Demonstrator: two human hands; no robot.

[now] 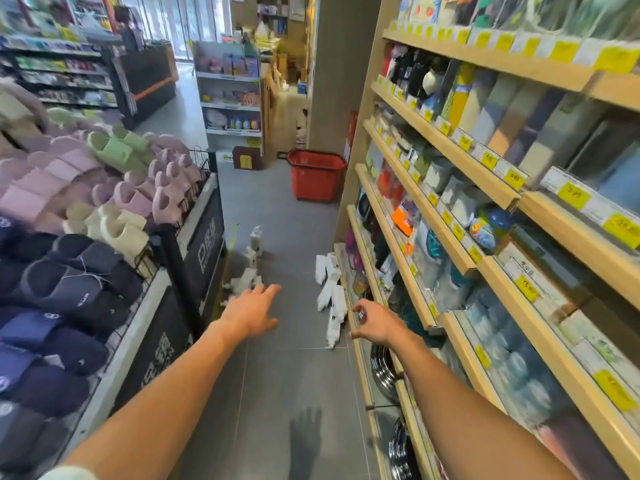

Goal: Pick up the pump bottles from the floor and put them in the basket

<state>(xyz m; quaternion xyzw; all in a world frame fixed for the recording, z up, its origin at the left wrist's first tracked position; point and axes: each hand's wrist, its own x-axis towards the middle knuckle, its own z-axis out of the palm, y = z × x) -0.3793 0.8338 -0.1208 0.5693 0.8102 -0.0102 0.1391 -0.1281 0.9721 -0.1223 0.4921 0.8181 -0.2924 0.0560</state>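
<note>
Bottles lie all over the grey floor point(277, 375) of a shop aisle in front of you. One bunch of white pump bottles point(246, 279) sits on the left, beside the dark slipper stand point(194, 258), and two of them stand upright a bit further along. Another bunch point(331, 296) lies flat on the right, up against the bottom of the wooden shelves point(450, 216). The red basket point(316, 174) stands on the floor further down the aisle, well apart from the bottles and close to the end of the shelves.

Your left hand point(251, 311) reaches out over the floor with its fingers spread wide, and it holds nothing. Your right hand point(375, 323) is out near the lowest shelf, just beside the flat bottles. Its fingers are bent a little, its grip is loose and wide, and it is empty too.
</note>
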